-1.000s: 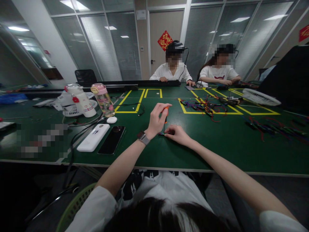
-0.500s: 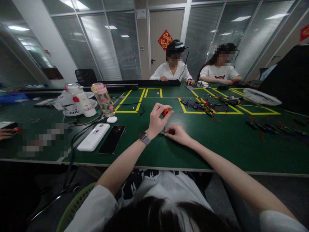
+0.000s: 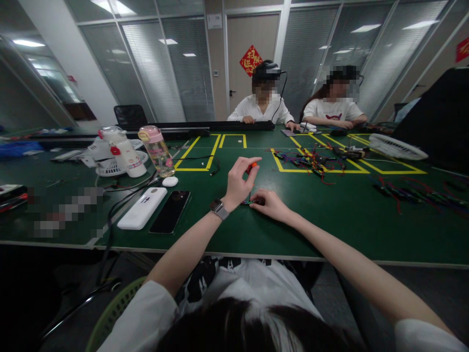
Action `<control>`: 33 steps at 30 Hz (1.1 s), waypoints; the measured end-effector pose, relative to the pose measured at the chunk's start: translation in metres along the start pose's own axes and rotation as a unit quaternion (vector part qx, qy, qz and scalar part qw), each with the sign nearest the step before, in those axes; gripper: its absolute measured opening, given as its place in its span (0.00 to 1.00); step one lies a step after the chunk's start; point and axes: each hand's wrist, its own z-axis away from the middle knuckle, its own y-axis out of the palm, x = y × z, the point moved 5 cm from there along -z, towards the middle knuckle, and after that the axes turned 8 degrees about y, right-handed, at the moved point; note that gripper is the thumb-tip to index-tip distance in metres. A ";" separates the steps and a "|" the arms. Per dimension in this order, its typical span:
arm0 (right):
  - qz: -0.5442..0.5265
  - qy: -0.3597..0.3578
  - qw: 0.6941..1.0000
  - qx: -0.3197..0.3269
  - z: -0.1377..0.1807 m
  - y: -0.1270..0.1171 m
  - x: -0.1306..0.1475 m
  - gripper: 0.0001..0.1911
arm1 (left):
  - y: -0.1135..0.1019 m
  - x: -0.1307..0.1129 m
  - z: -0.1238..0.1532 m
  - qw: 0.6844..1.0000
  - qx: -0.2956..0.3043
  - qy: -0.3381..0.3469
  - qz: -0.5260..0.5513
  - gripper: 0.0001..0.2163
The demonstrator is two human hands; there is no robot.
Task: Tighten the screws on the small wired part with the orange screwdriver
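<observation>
My left hand (image 3: 238,183), with a watch (image 3: 219,209) on its wrist, is curled around the orange handle of a screwdriver (image 3: 253,166). The tool stands upright, and its thin dark shaft reaches down to a small green circuit board (image 3: 246,202) on the table. My right hand (image 3: 271,205) rests low beside the shaft, its thumb and fingertips pinched at the right edge of the board. Most of the board is hidden behind my hands, so the screwdriver's tip does not show clearly.
A white power bank (image 3: 142,209), a black phone (image 3: 170,211) and an earbud case (image 3: 170,182) lie to the left. Bottles (image 3: 157,150) stand behind them. Wired circuit boards (image 3: 311,159) lie tangled at the right. Two people sit across the table (image 3: 227,239).
My left thumb and fingers have shifted around the screwdriver handle, the thumb moving slightly left. My right hand stays put. At the far left, another person's hand has left the view.
</observation>
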 end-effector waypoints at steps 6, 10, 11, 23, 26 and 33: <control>0.005 0.003 1.000 0.003 0.000 0.000 0.001 0.03 | -0.001 0.002 0.001 1.000 0.005 -0.012 -0.020 0.09; 0.000 0.004 1.000 0.002 0.000 -0.002 0.002 0.03 | -0.001 0.001 0.001 1.000 0.013 -0.011 0.010 0.13; -0.001 0.005 1.000 0.002 0.000 -0.002 0.001 0.03 | -0.002 0.000 0.001 1.000 0.009 -0.008 0.015 0.13; -0.004 0.011 1.000 -0.010 -0.001 -0.004 -0.004 0.06 | -0.003 0.002 -0.001 0.999 -0.019 -0.005 -0.043 0.08; -0.004 0.007 1.000 -0.011 -0.001 -0.004 -0.002 0.05 | -0.005 0.001 0.000 0.998 -0.031 -0.001 -0.047 0.07; -0.011 0.006 1.000 -0.019 0.000 -0.004 -0.002 0.04 | -0.001 0.002 0.001 0.999 0.008 -0.020 0.031 0.13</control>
